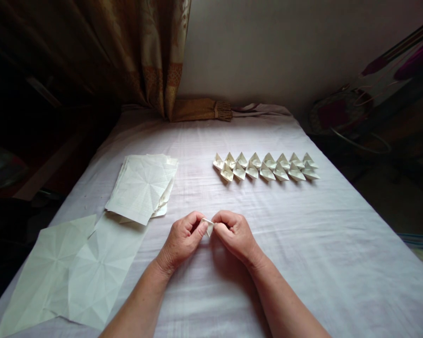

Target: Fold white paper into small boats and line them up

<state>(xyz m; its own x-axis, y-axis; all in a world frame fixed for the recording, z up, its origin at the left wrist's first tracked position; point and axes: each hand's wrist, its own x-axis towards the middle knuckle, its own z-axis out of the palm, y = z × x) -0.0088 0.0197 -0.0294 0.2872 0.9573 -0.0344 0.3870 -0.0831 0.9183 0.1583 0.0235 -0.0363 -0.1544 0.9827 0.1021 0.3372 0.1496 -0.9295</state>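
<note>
Between my two hands is a small folded paper piece (208, 227), pale and pointed at its lower end. My left hand (184, 239) pinches its left side with thumb and fingers. On its right side, my right hand (234, 234) grips it with curled fingers. Most of the piece is hidden behind my fingertips. Beyond my hands, two rows of folded paper boats (268, 172) stand on the cloth, their peaks pointing up.
A stack of creased paper sheets (137, 188) lies at the left, with more creased sheets (98, 267) spread nearer me. A pale bedsheet (303, 249) covers the surface. A gold-brown curtain (158, 61) hangs at the back and its fringed tie (200, 110) rests on the far edge.
</note>
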